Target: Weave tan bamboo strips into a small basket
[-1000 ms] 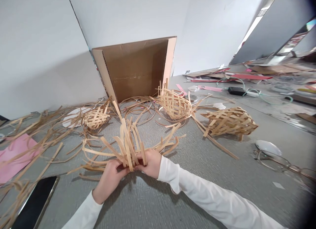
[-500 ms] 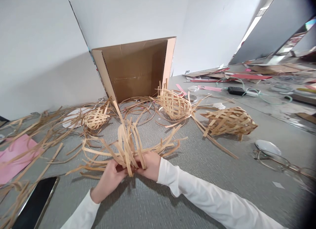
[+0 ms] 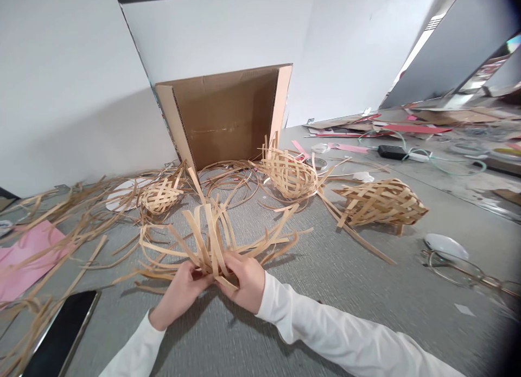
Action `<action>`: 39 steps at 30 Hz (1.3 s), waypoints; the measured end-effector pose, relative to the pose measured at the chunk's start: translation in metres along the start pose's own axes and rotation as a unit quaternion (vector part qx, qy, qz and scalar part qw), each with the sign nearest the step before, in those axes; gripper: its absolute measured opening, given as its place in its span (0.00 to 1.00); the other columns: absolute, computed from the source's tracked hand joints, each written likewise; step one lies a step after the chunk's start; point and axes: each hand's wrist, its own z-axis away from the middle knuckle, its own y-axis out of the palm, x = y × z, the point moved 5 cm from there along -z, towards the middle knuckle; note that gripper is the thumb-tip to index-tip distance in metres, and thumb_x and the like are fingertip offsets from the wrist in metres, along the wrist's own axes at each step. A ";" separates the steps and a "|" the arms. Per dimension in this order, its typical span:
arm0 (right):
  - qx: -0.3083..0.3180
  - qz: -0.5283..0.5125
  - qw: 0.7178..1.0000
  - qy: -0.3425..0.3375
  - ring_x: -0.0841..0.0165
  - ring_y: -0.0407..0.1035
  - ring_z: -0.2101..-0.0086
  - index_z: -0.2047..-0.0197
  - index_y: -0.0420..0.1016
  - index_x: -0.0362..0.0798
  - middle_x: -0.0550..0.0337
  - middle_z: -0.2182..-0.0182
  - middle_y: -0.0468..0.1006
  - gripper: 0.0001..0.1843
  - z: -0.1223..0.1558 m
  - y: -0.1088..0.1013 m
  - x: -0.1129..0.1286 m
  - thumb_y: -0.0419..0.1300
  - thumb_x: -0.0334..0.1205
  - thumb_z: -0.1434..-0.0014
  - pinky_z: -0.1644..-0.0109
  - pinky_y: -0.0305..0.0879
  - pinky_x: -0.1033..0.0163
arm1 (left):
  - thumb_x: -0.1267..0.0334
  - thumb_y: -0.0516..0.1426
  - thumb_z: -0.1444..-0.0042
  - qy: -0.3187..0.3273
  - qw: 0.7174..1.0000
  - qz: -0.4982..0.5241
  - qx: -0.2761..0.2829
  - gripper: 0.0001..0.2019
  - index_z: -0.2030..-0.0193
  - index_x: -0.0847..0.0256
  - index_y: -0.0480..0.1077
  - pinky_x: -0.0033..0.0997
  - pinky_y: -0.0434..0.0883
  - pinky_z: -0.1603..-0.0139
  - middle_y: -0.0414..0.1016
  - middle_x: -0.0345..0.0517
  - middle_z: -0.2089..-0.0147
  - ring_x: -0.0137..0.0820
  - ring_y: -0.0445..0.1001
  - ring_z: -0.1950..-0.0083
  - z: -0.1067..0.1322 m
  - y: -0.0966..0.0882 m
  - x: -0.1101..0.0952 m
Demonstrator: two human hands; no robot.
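Note:
Between my hands sits a partly woven basket (image 3: 210, 252) of pale bamboo strips, with many loose ends curving upward and out to both sides. My left hand (image 3: 179, 291) grips its near left edge, thumb and fingers closed on the weave. My right hand (image 3: 245, 282) pinches a strip at the near right edge, where one short end pokes out below the fingers. The fingertips are partly hidden by the strips. Beyond the hands lie a small woven piece (image 3: 161, 197), a larger woven basket (image 3: 290, 173) and a fish-shaped woven piece (image 3: 385, 202).
A cardboard box (image 3: 228, 116) opens at the back against white panels. Loose strips (image 3: 91, 219) and pink paper (image 3: 30, 257) spread on the left, near a phone (image 3: 61, 333). To the right are a white mouse (image 3: 446, 247), glasses (image 3: 456, 268) and a black adapter with cable (image 3: 393, 152).
My right hand has shifted slightly down and now pinches a strip bent toward me. Some upright strips lean more to the left. My left hand stays nearly in place.

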 end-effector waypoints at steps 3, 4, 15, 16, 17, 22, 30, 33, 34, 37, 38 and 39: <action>-0.023 -0.042 0.999 -0.021 0.69 0.67 0.69 0.71 0.63 0.48 0.58 0.68 0.70 0.02 0.001 0.000 0.002 0.55 0.33 0.48 0.67 0.62 0.68 | 0.60 0.60 0.54 -0.007 1.000 0.024 -0.003 0.12 0.65 0.65 0.74 0.33 0.70 0.59 0.78 0.46 0.67 0.35 0.75 0.65 -0.001 0.000 0.002; -0.029 -0.058 0.998 -0.025 0.69 0.68 0.68 0.71 0.63 0.49 0.58 0.67 0.70 0.03 0.002 0.000 0.002 0.55 0.32 0.48 0.65 0.62 0.67 | 0.60 0.60 0.55 -0.009 1.000 0.028 -0.006 0.12 0.66 0.65 0.74 0.32 0.70 0.61 0.78 0.45 0.68 0.35 0.74 0.66 -0.001 -0.001 0.003; -0.058 -0.068 0.995 -0.053 0.69 0.67 0.71 0.70 0.61 0.49 0.58 0.69 0.71 0.03 0.004 -0.003 0.000 0.52 0.31 0.48 0.68 0.63 0.67 | 0.58 0.62 0.55 0.003 0.999 0.054 -0.008 0.10 0.71 0.64 0.73 0.30 0.69 0.65 0.76 0.44 0.72 0.34 0.73 0.68 -0.002 -0.005 0.004; -0.055 -0.067 0.995 -0.053 0.69 0.67 0.71 0.70 0.61 0.48 0.58 0.69 0.72 0.03 0.004 -0.003 0.000 0.52 0.31 0.47 0.68 0.63 0.67 | 0.58 0.61 0.55 0.003 0.998 0.055 -0.006 0.10 0.71 0.64 0.73 0.30 0.69 0.65 0.76 0.44 0.72 0.34 0.74 0.68 -0.002 -0.005 0.004; -0.052 -0.068 0.995 -0.051 0.69 0.68 0.71 0.69 0.62 0.48 0.57 0.68 0.72 0.04 0.004 -0.003 0.001 0.52 0.30 0.47 0.68 0.63 0.67 | 0.58 0.61 0.54 0.005 0.999 0.054 -0.004 0.10 0.71 0.64 0.73 0.30 0.69 0.65 0.76 0.44 0.73 0.34 0.74 0.68 -0.002 -0.005 0.004; -0.035 -0.085 0.996 -0.004 0.67 0.70 0.67 0.64 0.65 0.48 0.57 0.68 0.74 0.07 0.003 -0.001 -0.005 0.53 0.29 0.48 0.65 0.65 0.65 | 0.56 0.60 0.54 0.006 0.999 0.031 -0.005 0.12 0.69 0.64 0.74 0.30 0.69 0.66 0.78 0.46 0.71 0.34 0.74 0.68 -0.002 -0.007 0.007; -0.054 -0.124 0.990 0.049 0.68 0.70 0.72 0.68 0.66 0.47 0.60 0.74 0.74 0.08 -0.002 -0.005 -0.011 0.54 0.26 0.52 0.68 0.64 0.66 | 0.57 0.58 0.52 0.002 1.000 -0.007 0.010 0.12 0.66 0.64 0.75 0.31 0.69 0.63 0.78 0.47 0.69 0.37 0.74 0.64 -0.001 -0.003 0.003; -0.047 -0.129 0.988 0.072 0.70 0.68 0.75 0.71 0.66 0.47 0.63 0.77 0.72 0.08 -0.003 -0.004 -0.013 0.55 0.25 0.54 0.70 0.62 0.68 | 0.56 0.58 0.52 0.004 0.999 -0.043 -0.016 0.12 0.69 0.64 0.74 0.28 0.68 0.68 0.76 0.44 0.72 0.34 0.73 0.68 -0.001 -0.003 0.003; -0.044 -0.126 0.988 0.075 0.71 0.67 0.76 0.71 0.66 0.47 0.64 0.78 0.71 0.08 -0.003 -0.003 -0.013 0.55 0.25 0.54 0.72 0.61 0.69 | 0.56 0.58 0.52 0.006 0.998 -0.056 -0.026 0.12 0.71 0.64 0.74 0.26 0.67 0.70 0.75 0.43 0.75 0.32 0.71 0.71 0.000 -0.003 0.004; -0.043 -0.127 0.988 0.080 0.72 0.66 0.77 0.71 0.68 0.47 0.65 0.79 0.71 0.08 -0.003 -0.002 -0.012 0.56 0.26 0.55 0.72 0.61 0.70 | 0.55 0.59 0.53 0.010 0.996 -0.080 -0.048 0.13 0.75 0.65 0.72 0.23 0.62 0.78 0.70 0.39 0.80 0.27 0.66 0.77 0.000 -0.005 0.008; -0.044 -0.135 0.986 0.086 0.71 0.67 0.76 0.70 0.69 0.47 0.64 0.77 0.72 0.07 -0.003 -0.002 -0.012 0.58 0.27 0.55 0.71 0.62 0.69 | 0.55 0.59 0.53 0.011 0.995 -0.082 -0.049 0.13 0.76 0.65 0.72 0.23 0.62 0.78 0.69 0.38 0.81 0.27 0.66 0.78 0.000 -0.005 0.009; -0.045 -0.146 0.984 0.095 0.70 0.68 0.74 0.70 0.70 0.46 0.63 0.76 0.73 0.07 -0.003 -0.001 -0.013 0.59 0.29 0.54 0.70 0.63 0.68 | 0.55 0.60 0.54 0.015 0.995 -0.081 -0.046 0.12 0.75 0.65 0.72 0.23 0.63 0.77 0.70 0.39 0.80 0.28 0.66 0.77 0.000 -0.005 0.009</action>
